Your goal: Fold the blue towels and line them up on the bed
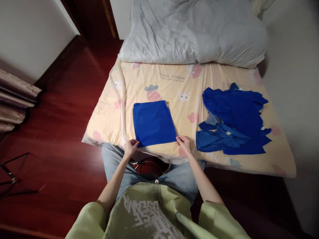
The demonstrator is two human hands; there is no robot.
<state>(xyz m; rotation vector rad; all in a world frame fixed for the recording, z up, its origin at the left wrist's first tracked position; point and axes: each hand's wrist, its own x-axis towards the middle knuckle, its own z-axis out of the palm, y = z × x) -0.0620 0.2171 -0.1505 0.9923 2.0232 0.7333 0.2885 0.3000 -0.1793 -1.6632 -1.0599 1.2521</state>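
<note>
A folded blue cloth (153, 122) lies flat on the yellow patterned bedsheet (184, 86), near the bed's front edge. My left hand (130, 148) pinches its near left corner, fingers closed on the fabric. My right hand (184, 144) pinches the near right corner in the same way. To the right, a loose heap of blue garments (233, 119) lies spread on the sheet, apart from both hands.
A grey duvet (194, 31) is bunched at the far end of the bed. Dark red wooden floor (62, 132) runs along the left, with curtain folds (15, 103) at the left edge and a thin black stand (12, 176) low on the floor. A pale wall borders the right.
</note>
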